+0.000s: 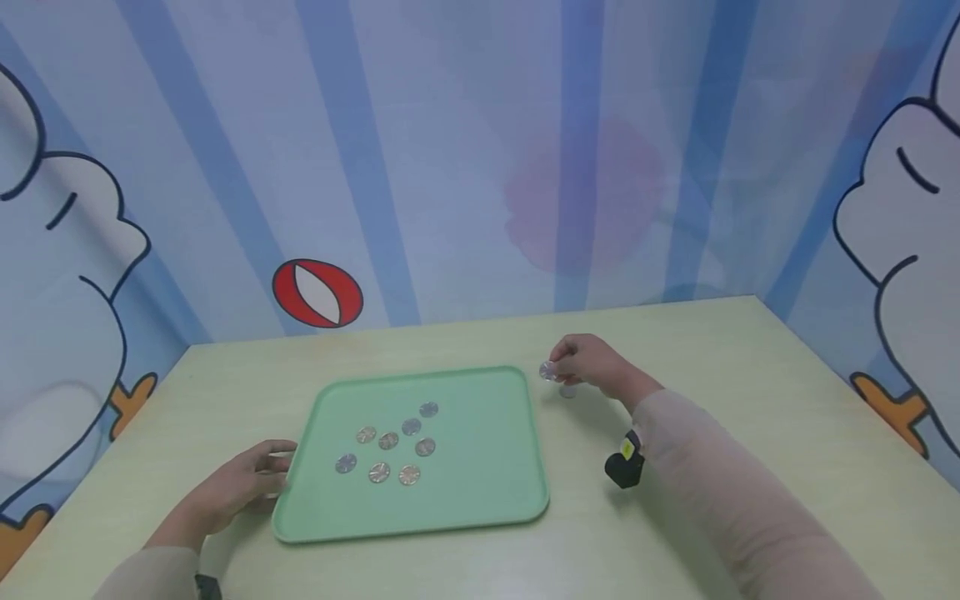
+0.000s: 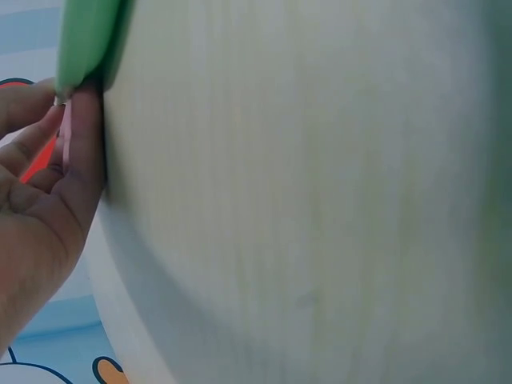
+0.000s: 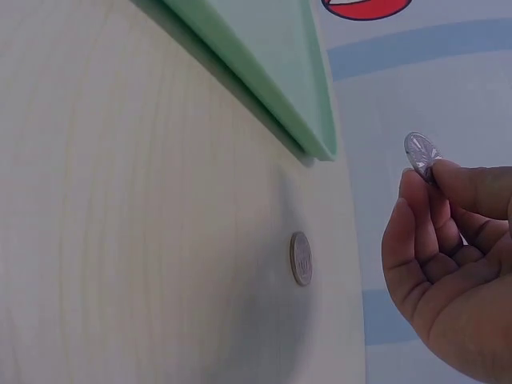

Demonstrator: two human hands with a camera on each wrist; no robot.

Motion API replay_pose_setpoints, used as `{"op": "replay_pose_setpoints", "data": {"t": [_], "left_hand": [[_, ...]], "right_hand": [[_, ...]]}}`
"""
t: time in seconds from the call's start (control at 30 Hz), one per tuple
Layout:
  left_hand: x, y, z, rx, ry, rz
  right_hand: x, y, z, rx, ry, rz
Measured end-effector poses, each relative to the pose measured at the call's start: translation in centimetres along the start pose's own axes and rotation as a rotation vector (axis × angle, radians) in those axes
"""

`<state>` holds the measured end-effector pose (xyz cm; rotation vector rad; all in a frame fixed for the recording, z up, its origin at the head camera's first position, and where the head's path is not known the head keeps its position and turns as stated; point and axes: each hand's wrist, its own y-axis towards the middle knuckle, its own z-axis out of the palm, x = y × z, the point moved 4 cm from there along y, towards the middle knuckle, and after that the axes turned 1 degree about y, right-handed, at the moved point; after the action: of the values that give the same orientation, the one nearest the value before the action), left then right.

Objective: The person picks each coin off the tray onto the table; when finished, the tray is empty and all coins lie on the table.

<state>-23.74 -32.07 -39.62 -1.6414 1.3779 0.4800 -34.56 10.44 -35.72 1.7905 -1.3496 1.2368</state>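
My right hand (image 1: 588, 362) pinches a silver coin (image 1: 548, 371) between thumb and fingers, raised above the table past the tray's right edge. Below it, a second coin (image 1: 567, 392) lies flat on the table, partly overlapped by the hand in the head view. A green tray (image 1: 480, 492) sits left of centre with several coins scattered over its left and middle parts. My left hand (image 1: 243, 483) is at the tray's left side, the rim (image 2: 76, 68) between its thumb and fingers in the left wrist view.
The pale wooden table (image 1: 675, 342) runs back to a striped blue backdrop (image 1: 465, 167) with cartoon figures at both sides. A black wrist device (image 1: 626, 462) hangs under the right sleeve. The tray's raised rim (image 3: 264, 104) stands between the loose coin and the coins inside.
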Motion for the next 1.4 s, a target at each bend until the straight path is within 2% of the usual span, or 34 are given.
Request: {"op": "replay_pose_setpoints", "data": {"t": [0.17,0.33,0.67,1.1,1.4], "left_hand": [[0.1,0.0,0.1,-0.001,-0.001,-0.006],[-0.1,0.1,0.2,0.003,0.0,0.021],[0.0,0.0,0.0,0.008,-0.011,0.035],[0.2,0.1,0.0,-0.005,-0.002,0.012],[0.2,0.1,-0.1,0.008,0.006,0.036]], "right_hand": [[-0.7,-0.4,-1.1,-0.015,-0.006,0.017],[-1.4,-0.7,-2.3,-0.03,-0.028,0.029],[-2.8,-1.3,-3.9,-0.042,-0.056,0.035],[-4.3,-1.7,-5.0,-0.038,-0.115,0.079],[-4.5,-1.6,-4.7,-0.055,-0.225,0.115]]}}
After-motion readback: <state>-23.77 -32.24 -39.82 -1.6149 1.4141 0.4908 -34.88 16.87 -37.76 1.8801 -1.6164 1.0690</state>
